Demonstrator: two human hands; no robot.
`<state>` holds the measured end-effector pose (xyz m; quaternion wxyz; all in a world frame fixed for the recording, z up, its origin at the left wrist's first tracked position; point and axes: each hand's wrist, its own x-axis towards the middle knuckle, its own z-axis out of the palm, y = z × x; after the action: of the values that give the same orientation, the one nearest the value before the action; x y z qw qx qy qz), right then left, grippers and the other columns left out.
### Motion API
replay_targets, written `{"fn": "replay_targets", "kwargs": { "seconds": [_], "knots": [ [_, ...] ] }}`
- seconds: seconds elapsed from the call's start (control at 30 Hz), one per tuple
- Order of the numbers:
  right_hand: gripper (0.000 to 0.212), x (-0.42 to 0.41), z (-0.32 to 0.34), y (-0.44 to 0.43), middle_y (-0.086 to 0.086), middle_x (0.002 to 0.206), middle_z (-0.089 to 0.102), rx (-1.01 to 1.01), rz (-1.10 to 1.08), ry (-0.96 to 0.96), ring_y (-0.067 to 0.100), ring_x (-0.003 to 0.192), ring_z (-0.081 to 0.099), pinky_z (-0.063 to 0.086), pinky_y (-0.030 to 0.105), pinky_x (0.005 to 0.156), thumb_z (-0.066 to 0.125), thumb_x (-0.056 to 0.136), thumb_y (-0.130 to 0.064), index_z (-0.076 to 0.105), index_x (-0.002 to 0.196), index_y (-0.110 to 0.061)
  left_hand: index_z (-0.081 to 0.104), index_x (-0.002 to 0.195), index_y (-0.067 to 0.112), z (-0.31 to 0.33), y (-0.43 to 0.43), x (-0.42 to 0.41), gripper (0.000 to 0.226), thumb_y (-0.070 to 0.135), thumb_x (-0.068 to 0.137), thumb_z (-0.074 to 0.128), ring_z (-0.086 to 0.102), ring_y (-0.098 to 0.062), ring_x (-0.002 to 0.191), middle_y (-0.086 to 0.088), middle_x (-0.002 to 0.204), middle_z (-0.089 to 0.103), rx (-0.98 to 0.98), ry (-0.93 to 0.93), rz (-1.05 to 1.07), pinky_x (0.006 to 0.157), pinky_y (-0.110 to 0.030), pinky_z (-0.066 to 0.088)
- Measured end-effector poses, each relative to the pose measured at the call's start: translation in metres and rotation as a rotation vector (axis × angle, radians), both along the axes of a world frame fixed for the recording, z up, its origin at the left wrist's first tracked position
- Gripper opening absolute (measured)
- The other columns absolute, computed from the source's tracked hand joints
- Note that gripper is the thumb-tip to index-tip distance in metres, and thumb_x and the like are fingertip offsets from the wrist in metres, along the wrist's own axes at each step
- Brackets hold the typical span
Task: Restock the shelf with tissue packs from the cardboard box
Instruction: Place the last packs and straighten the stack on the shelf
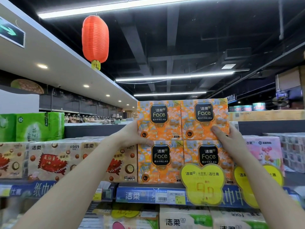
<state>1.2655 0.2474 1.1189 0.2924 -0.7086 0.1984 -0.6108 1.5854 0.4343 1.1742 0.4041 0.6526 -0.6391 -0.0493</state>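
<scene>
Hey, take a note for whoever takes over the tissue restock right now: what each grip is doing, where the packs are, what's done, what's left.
Left grip: holds the left edge of the top orange Face packs, thumb on the front.
Right grip: holds their right edge, thumb on the front.
Packs: the top row appears to sit on the lower orange Face packs, which stand on the shelf.
Done: lower row in place, top row up on it.
Left: square it, let go, fetch more. The cardboard box is not in view, so remaining stock is unknown.
</scene>
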Motion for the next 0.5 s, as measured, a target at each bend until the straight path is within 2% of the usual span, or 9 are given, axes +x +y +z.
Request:
{"fn": "replay_targets", "kwargs": {
  "seconds": [0.1,0.2,0.3,0.4,0.5],
  "knots": [
    [0.028,0.002,0.000,0.004,-0.012,0.105,0.070,-0.021,-0.024,-0.025,0.003,0.095,0.065,0.046,0.022,0.070,0.067,0.096,-0.039,0.061,0.119,-0.024,0.054,0.131,0.037,-0.002,-0.001,0.001,0.078,0.030,0.068,0.099,0.073,-0.006,0.110,0.016,0.119,0.076,-0.006,-0.001,-0.001,0.104,-0.042,0.057],
    [0.024,0.002,0.000,0.004,-0.014,0.103,0.069,-0.027,-0.028,-0.026,-0.001,0.091,0.063,0.046,0.014,0.066,0.065,0.097,-0.036,0.060,0.117,-0.025,0.050,0.136,0.035,-0.003,-0.002,0.005,0.088,0.036,0.064,0.100,0.073,-0.007,0.110,0.014,0.121,0.075,0.009,0.034,0.003,0.102,-0.042,0.058],
    [0.024,0.001,-0.001,0.002,-0.011,0.105,0.071,-0.018,-0.006,-0.027,0.003,0.094,0.066,0.048,0.019,0.070,0.065,0.098,-0.038,0.060,0.118,-0.026,0.050,0.139,0.035,-0.001,-0.001,0.007,0.079,0.037,0.074,0.094,0.074,-0.006,0.107,0.013,0.121,0.075,0.031,0.068,-0.006,0.095,-0.034,0.059],
    [0.026,0.000,-0.001,0.002,-0.013,0.109,0.069,-0.022,0.004,-0.024,0.003,0.098,0.064,0.047,0.022,0.072,0.063,0.098,-0.040,0.058,0.120,-0.028,0.050,0.142,0.035,-0.002,0.000,0.007,0.070,0.043,0.082,0.086,0.073,-0.005,0.108,0.015,0.123,0.074,0.023,0.054,-0.004,0.096,-0.034,0.059],
    [0.029,0.000,-0.002,0.000,-0.010,0.111,0.071,-0.007,0.045,-0.031,0.009,0.101,0.068,0.052,0.027,0.078,0.065,0.097,-0.041,0.059,0.122,-0.027,0.049,0.142,0.034,-0.003,-0.001,0.011,0.069,0.039,0.084,0.086,0.074,-0.007,0.108,0.013,0.123,0.074,0.028,0.076,-0.008,0.092,-0.033,0.060]
  ]
}}
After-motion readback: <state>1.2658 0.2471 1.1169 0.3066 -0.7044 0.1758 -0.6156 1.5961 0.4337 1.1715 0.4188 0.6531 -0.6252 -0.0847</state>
